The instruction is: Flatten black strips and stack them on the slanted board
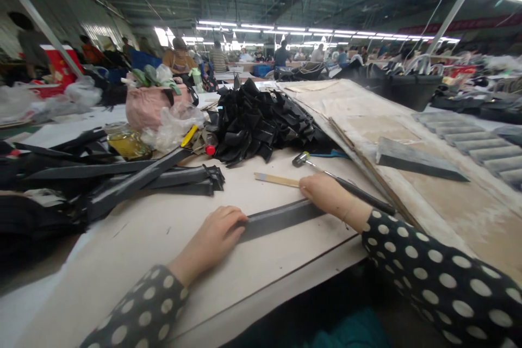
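Note:
A long dark grey strip (277, 218) lies flat on the pale worktable (163, 239) in front of me. My left hand (214, 239) rests on its near end with the fingers curled down onto it. At the strip's far end my right hand (326, 193) presses down, fingers closed on it. Just beyond the right hand lie a small hammer (326, 171) with a dark handle and a flat wooden stick (276, 179).
A heap of folded black pieces (261, 122) sits mid-table, long black strips (122, 179) at the left. A pink bag (150, 103), a jar (127, 142) and plastic wrap stand behind. A glue-stained board (408, 136) with grey strips fills the right. Other people work far back.

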A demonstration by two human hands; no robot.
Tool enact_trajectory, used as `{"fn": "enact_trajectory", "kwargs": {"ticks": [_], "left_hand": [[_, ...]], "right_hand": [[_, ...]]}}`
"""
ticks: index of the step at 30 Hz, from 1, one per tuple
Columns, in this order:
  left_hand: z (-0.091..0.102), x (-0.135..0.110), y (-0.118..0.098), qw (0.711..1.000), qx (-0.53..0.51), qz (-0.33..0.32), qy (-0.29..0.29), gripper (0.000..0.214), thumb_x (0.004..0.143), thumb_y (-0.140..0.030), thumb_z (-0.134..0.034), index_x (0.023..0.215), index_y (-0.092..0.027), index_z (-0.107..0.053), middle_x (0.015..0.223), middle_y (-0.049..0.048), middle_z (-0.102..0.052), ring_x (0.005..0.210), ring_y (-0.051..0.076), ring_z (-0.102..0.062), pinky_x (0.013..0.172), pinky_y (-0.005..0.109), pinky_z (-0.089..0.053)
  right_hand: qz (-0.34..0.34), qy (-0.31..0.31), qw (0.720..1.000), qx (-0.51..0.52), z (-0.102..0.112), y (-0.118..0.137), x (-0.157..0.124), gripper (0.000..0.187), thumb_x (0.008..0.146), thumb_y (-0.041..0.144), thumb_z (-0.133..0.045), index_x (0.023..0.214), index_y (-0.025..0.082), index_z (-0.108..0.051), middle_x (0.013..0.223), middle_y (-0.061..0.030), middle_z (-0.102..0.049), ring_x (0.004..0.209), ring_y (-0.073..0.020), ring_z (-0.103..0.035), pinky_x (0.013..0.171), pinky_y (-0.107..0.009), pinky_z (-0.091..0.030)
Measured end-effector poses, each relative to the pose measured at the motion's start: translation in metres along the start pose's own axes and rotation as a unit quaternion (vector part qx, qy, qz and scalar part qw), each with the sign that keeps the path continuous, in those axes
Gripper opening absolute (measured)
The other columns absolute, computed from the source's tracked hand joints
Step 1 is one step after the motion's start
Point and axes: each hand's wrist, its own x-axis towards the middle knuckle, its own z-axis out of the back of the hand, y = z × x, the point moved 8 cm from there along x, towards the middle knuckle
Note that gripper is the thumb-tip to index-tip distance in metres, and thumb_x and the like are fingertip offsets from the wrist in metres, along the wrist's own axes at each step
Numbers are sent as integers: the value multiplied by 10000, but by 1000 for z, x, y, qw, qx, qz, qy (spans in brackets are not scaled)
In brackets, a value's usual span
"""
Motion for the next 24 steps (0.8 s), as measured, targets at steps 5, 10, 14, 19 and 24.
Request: {"fn": "enact_trajectory", "kwargs": {"ticks": [5, 10, 14, 19, 24], "left_hand": [[5, -2, -2, 1000, -15, 0, -10, 189, 800, -237, -462, 960, -204, -556, 964, 51, -582, 916, 189, -495, 828, 342, -399], [10, -2, 3, 1000, -24, 12, -14, 194, 780, -259, -494, 948, -194, -566, 932, 48, -578, 891, 185, -498, 811, 329, -403], [9, -3, 6, 1000, -19, 17, -9, 191, 759, -291, -528, 921, -206, -584, 926, 36, -571, 892, 186, -496, 808, 326, -400], [8, -3, 10, 999, -18, 32, -9, 194, 742, -316, -555, 899, -205, -575, 913, 28, -563, 878, 186, -494, 790, 322, -400], [6, -3, 13, 999, -22, 39, -7, 221, 749, -359, -539, 905, -207, -573, 914, 29, -557, 864, 189, -495, 776, 322, -406]], "right_hand": [[17, 6, 999, -31, -9, 12, 7, 234, 805, 69, -368, 847, 107, -595, 786, -120, -625, 760, -218, -569, 660, -297, -380], [46, -53, 995, 75, 17, 41, 2, 213, 849, 158, -388, 834, 139, -599, 802, -79, -615, 775, -180, -545, 706, -276, -371], [145, -54, 978, 141, 21, 104, -2, 162, 820, 130, -438, 824, 152, -598, 780, -50, -599, 762, -161, -519, 697, -261, -369], [225, -56, 960, 158, 5, 155, 3, 130, 810, 118, -471, 845, 132, -595, 793, -55, -584, 758, -165, -496, 699, -271, -374], [228, -65, 950, 205, -2, 163, 9, 112, 812, 139, -496, 810, 151, -608, 807, -43, -576, 772, -159, -484, 724, -266, -374]]}}
